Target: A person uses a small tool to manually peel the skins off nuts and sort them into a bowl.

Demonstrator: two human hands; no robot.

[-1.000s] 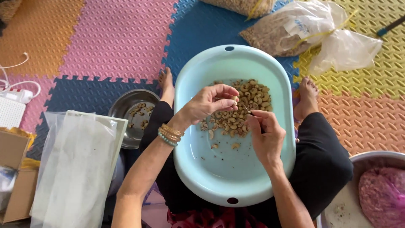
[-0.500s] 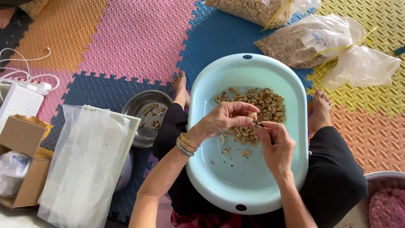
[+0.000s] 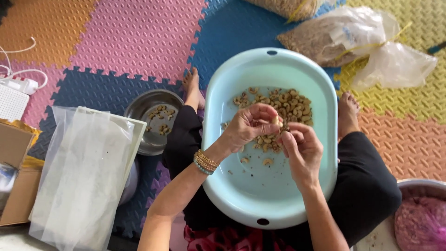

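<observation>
Currently the left hand [image 3: 248, 126] is curled nearly closed, thumb and fingertips pinching a single pale cashew kernel [image 3: 275, 121] just above the pale blue oval plastic basin [image 3: 223, 172]. Gold and turquoise bangles [image 3: 204, 162] on that wrist. Right hand [image 3: 302, 151] sits just beside it, fingers folded in, thumb tip touching or almost touching the same kernel; cannot tell whether it grips a small tool, too hidden. Both hands hover over the basin, which rests on the lap of a seated person in black trousers [image 3: 367, 186], bare feet at either side of the far rim.

Inside the basin: loose heap of tan cashew kernels [image 3: 288, 104] toward the far end, a few strays and crumbs nearer the middle. Round steel bowl [image 3: 141, 109] on the floor left of the basin, holds a handful of kernels, well apart from the hands. Clear plastic bag over a white frame [image 3: 83, 181] nearer left, brown cardboard box [image 3: 16, 186] at the left edge. Tied clear plastic bags of brown nuts [image 3: 325, 39] beyond the basin. Second steel bowl with a pinkish-purple bag [image 3: 420, 221] at lower right. Everything on multicoloured interlocking foam floor tiles [image 3: 134, 42]. White cable and adapter [image 3: 18, 83] upper left.
</observation>
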